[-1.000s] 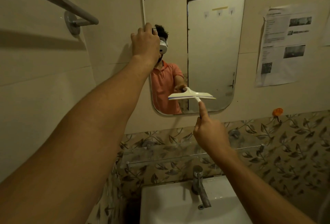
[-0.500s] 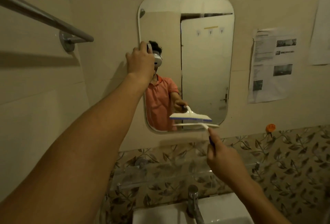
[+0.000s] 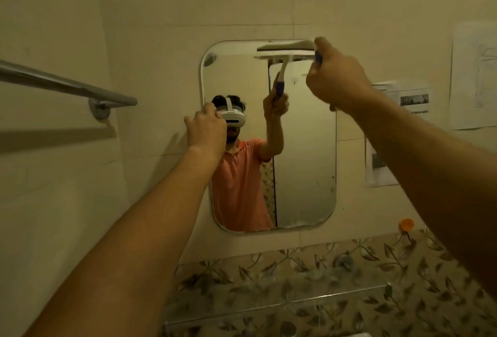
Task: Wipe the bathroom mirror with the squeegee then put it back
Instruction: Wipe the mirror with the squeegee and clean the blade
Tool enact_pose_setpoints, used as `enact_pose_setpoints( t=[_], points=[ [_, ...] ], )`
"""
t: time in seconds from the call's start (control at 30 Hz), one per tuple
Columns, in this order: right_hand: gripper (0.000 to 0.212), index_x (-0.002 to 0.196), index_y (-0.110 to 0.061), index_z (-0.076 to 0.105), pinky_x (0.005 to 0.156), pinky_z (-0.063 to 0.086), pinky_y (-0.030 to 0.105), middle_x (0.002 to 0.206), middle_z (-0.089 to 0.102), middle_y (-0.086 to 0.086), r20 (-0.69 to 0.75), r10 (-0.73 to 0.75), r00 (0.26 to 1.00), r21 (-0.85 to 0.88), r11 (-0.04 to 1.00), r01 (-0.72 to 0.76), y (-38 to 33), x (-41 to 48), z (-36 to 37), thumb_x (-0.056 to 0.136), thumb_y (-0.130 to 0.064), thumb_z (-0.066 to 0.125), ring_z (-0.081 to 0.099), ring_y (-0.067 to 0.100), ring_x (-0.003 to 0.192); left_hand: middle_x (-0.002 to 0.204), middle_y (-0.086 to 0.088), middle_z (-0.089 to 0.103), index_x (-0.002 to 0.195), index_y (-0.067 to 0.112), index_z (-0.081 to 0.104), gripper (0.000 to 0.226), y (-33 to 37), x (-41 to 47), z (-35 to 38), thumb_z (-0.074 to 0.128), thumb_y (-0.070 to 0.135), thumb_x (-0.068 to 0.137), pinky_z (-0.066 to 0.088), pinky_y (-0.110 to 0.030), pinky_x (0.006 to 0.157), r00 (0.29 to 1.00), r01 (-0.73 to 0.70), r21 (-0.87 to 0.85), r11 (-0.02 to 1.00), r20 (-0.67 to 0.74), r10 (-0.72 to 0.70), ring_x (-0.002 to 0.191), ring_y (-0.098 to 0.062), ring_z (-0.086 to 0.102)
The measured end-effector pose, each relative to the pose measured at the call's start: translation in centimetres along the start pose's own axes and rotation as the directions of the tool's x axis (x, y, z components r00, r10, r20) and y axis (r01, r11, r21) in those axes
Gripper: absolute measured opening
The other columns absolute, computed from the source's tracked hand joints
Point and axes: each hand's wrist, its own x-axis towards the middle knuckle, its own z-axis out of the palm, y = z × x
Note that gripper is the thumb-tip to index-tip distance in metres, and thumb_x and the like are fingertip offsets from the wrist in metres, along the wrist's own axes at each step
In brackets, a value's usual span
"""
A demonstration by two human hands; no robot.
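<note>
The right grip (image 3: pixel 336 75) is closed as a fist around the blue-purple handle of the white plastic squeegee (image 3: pixel 287 45). Only a short length of handle shows above the knuckles; the fingers are curled tight and hide the rest. The squeegee head lies level across the top right of the rounded rectangular frameless wall mirror (image 3: pixel 304 162), at the upper edge of the glass. Whether the blade touches the glass cannot be told directly, though the head and its reflection meet. The right forearm is raised from the lower right of the view.

The left grip (image 3: pixel 207 132) is on the left edge of the mirror at mid-height, fingers curled over that edge, back of the hand toward the camera. The left forearm runs up from the lower left corner.

The mirror is fixed to a beige tiled wall and reflects a person in an orange shirt.

- Left of the mirror: a chrome towel bar (image 3: pixel 67 86) on a round wall mount.
- Right of the mirror: printed paper sheets (image 3: pixel 398 132) stuck to the wall.
- Below the sheets: a small orange wall hook (image 3: pixel 406 225).
- Under the mirror: a band of leaf-patterned tiles (image 3: pixel 349 296), with a clear glass shelf (image 3: pixel 269 307) in front of it.
</note>
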Motion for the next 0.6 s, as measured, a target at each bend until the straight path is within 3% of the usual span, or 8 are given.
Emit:
enact_pose_setpoints(
  t=[0.13,0.33,0.47,0.6],
  points=[
    [0.042,0.143,-0.022,0.04,0.042,0.042,0.025,0.108,0.053,0.011,0.025,-0.015,1.0,-0.009,1.0,0.015,-0.9,2.6,-0.7,0.102,-0.014,0.045,0.055,0.018,0.069,0.132,-0.012,0.044,0.138,0.01,0.054,0.057,0.2,0.1,0.0,0.072,0.029,0.088,0.047,-0.043,0.093,1.0,0.009,0.036,0.999,0.007,-0.009,0.11,-0.029,0.056],
    [0.045,0.143,-0.025,0.04,0.046,0.043,0.026,0.108,0.051,0.011,0.062,-0.009,0.998,-0.008,1.0,0.01,-0.2,2.5,-0.4,0.1,-0.012,0.047,0.055,0.018,0.072,0.132,-0.013,0.045,0.136,0.01,0.056,0.054,0.3,0.2,0.1,0.07,0.029,0.088,0.05,-0.045,0.091,1.0,0.003,0.072,0.997,0.0,-0.003,0.108,-0.03,0.057],
    [0.057,0.154,-0.027,0.029,0.044,0.043,0.025,0.104,0.048,0.006,0.058,0.013,0.998,-0.051,0.999,-0.01,1.2,0.0,1.0,0.102,-0.014,0.048,0.053,0.016,0.07,0.132,-0.015,0.045,0.134,0.008,0.056,0.05,0.3,0.2,0.0,0.066,0.029,0.09,0.049,-0.046,0.09,1.0,0.01,0.064,0.998,-0.006,-0.009,0.107,-0.032,0.057],
    [0.067,0.161,-0.034,0.014,0.055,0.058,0.038,0.083,0.05,0.002,0.103,0.06,0.993,-0.076,0.996,-0.052,2.9,-3.7,3.2,0.104,-0.019,0.046,0.057,0.019,0.067,0.13,-0.016,0.045,0.13,0.008,0.06,0.047,0.4,0.2,-0.2,0.07,0.028,0.088,0.048,-0.047,0.09,1.0,0.003,0.073,0.997,0.015,-0.004,0.108,-0.034,0.056]
  ],
)
